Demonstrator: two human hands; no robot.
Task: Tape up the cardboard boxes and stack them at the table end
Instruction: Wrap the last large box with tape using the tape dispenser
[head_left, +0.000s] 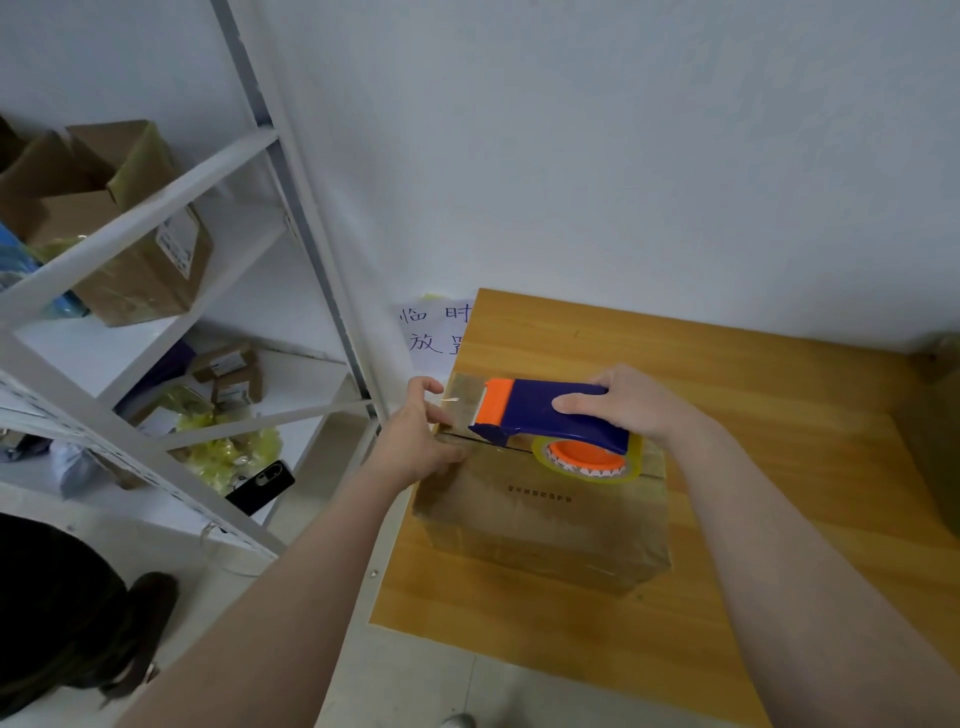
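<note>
Head view: a brown box (540, 514) sits on the wooden surface (779, 415), near its left edge, with the flaps folded shut and a dark seam (519, 447) running across the top. The left hand (415, 436) holds the box at its left end, fingers (447, 415) curled over the edge with the thumb raised. Whether they also pinch the tape end I cannot tell. Just right of those fingers, the orange nose of a blue dispenser (545, 410) rests over the seam. The right hand (628, 400) grips the dispenser from above, fingers (576, 402) wrapped round its body and pressed together. Below these fingers, a yellowish roll (587, 460) on an orange hub lies against the box top.

Beyond the left fingers, a handwritten note (431, 332) hangs on the white wall. Further left of them stands a white rack (291, 208) carrying open cartons (140, 249), yellow bags and a black phone (260, 486). Well to the right of the right fingers, another carton (935, 415) shows at the picture's edge.
</note>
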